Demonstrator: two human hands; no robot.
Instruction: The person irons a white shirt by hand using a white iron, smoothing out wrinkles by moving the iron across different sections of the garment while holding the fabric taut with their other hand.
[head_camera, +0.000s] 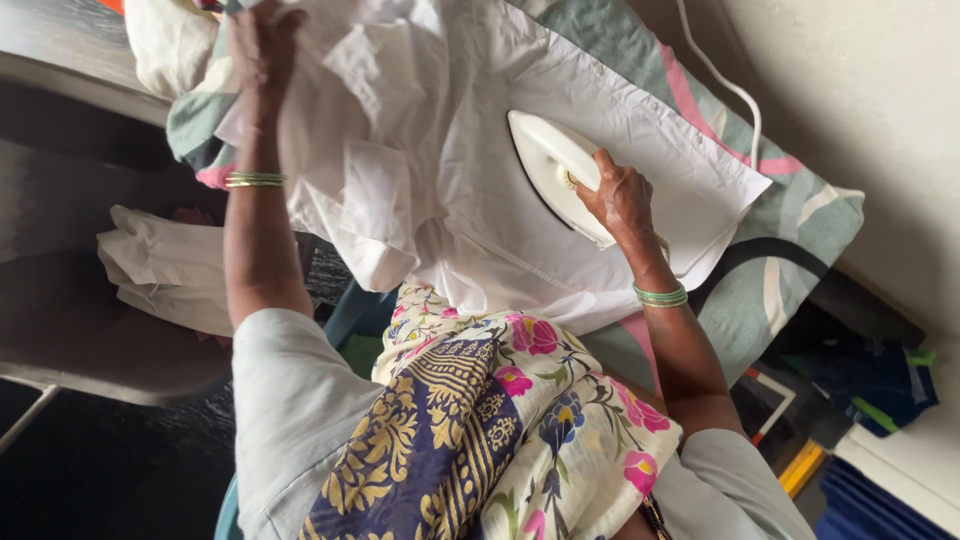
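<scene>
Padded cover: a green, pink and white patterned cloth spread over the desk, under both hands.
White garment: lies on the cover, flat beneath the right hand, bunched in folds toward the left hand.
Folded white cloth: off the desk edge, beside the left forearm.
Iron: white, sole down on the garment, cord trailing beyond the right hand.
Right hand: closed around the iron's handle.
Left hand: fingers narrow, gripping the bunched fabric.
Risk: likely a scorch if the iron rests in one spot; pressing over the folds could set creases; the cord could snag the cloth.
</scene>
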